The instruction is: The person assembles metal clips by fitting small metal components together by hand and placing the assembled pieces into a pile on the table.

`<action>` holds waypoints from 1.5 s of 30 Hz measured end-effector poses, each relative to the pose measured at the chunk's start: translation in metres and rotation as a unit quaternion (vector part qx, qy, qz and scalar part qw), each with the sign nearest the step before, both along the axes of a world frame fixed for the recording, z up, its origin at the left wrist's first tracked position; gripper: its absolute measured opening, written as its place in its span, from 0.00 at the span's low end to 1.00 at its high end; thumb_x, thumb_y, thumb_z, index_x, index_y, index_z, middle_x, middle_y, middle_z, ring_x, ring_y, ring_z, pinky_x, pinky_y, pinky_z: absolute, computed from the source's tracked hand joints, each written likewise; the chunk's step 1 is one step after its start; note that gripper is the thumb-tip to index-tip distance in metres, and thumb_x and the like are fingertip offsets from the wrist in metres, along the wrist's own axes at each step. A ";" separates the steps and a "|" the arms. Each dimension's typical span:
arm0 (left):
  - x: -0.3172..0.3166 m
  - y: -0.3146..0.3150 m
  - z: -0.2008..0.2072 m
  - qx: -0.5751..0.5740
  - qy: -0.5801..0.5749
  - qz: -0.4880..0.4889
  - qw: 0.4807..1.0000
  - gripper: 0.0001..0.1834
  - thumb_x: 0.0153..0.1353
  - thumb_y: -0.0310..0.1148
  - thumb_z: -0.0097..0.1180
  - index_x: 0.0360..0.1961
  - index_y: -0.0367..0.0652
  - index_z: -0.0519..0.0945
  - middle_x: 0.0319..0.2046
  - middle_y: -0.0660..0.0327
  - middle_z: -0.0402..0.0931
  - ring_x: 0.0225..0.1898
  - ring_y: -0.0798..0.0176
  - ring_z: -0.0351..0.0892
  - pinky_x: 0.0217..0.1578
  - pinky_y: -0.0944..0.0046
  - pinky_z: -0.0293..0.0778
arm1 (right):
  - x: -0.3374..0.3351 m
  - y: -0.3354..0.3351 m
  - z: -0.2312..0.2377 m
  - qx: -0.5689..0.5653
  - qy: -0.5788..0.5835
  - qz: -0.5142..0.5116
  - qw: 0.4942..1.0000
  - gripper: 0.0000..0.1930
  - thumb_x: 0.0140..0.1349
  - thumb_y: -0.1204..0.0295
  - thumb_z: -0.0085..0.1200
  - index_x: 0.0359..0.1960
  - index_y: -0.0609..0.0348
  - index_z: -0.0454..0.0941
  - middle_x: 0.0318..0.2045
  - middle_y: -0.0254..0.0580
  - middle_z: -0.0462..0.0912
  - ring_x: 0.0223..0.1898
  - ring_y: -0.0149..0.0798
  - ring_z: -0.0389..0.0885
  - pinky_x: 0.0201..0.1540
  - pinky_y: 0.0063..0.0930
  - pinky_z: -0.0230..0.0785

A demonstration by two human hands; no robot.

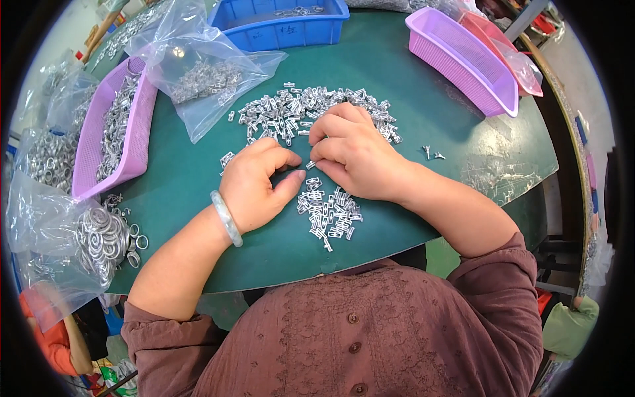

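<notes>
Between thumb and fingertips, my right hand pinches a small silver metal fitting with a cut-out middle. Just to its left is my left hand, fingers curled, with thumb and index tips apart and nothing visible between them. Its other fingers are partly hidden. Beyond both hands spreads a wide heap of similar metal fittings. A smaller cluster of fittings lies nearer to me, below my fingertips. A few more fittings sit beside my left hand.
At left, a purple basket holds metal parts, with bagged rings spilling nearby. A clear bag of parts and a blue bin stand at the back. A purple tray sits at back right; two small pieces lie right.
</notes>
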State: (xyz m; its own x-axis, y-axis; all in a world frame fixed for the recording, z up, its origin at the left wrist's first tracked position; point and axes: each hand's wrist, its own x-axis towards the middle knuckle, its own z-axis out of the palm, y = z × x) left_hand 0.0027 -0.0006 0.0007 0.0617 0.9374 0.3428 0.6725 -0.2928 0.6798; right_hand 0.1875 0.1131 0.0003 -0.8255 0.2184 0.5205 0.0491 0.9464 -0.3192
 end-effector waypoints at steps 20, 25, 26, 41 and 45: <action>-0.002 0.001 -0.001 0.018 0.038 -0.019 0.999 0.06 0.50 0.22 0.66 0.30 0.39 0.83 0.26 0.60 0.74 0.24 0.62 0.74 0.26 0.65 0.70 | 0.004 0.006 0.002 0.015 -0.024 -0.059 0.998 0.07 0.49 0.74 0.62 0.31 0.55 0.83 0.42 0.37 0.76 0.51 0.47 0.70 0.56 0.42 0.60; -0.002 0.000 -0.001 0.021 0.047 -0.045 0.998 0.06 0.50 0.21 0.63 0.31 0.38 0.83 0.27 0.59 0.75 0.26 0.62 0.75 0.27 0.65 0.70 | 0.003 0.009 0.002 0.000 -0.012 -0.022 1.000 0.04 0.52 0.76 0.60 0.30 0.55 0.83 0.42 0.37 0.76 0.50 0.47 0.70 0.54 0.42 0.60; -0.002 -0.001 0.000 0.019 0.045 -0.049 0.998 0.06 0.50 0.20 0.61 0.31 0.38 0.83 0.27 0.59 0.75 0.27 0.62 0.75 0.28 0.65 0.70 | 0.002 0.009 0.002 0.009 -0.016 -0.046 0.999 0.04 0.52 0.75 0.59 0.31 0.54 0.83 0.42 0.37 0.76 0.50 0.47 0.70 0.54 0.42 0.60; -0.001 0.001 0.001 0.000 0.007 -0.008 1.000 0.04 0.54 0.20 0.57 0.31 0.37 0.82 0.26 0.58 0.74 0.24 0.63 0.74 0.26 0.66 0.70 | -0.002 0.009 0.007 0.049 -0.044 -0.063 0.996 0.06 0.50 0.71 0.62 0.31 0.54 0.84 0.43 0.39 0.77 0.50 0.47 0.70 0.55 0.44 0.60; -0.001 0.001 0.000 0.008 0.011 -0.009 1.000 0.05 0.54 0.20 0.57 0.31 0.37 0.82 0.26 0.58 0.74 0.24 0.63 0.74 0.26 0.66 0.70 | -0.002 0.010 0.004 0.049 -0.050 -0.080 0.994 0.05 0.50 0.74 0.60 0.30 0.56 0.83 0.43 0.40 0.77 0.50 0.47 0.70 0.55 0.43 0.60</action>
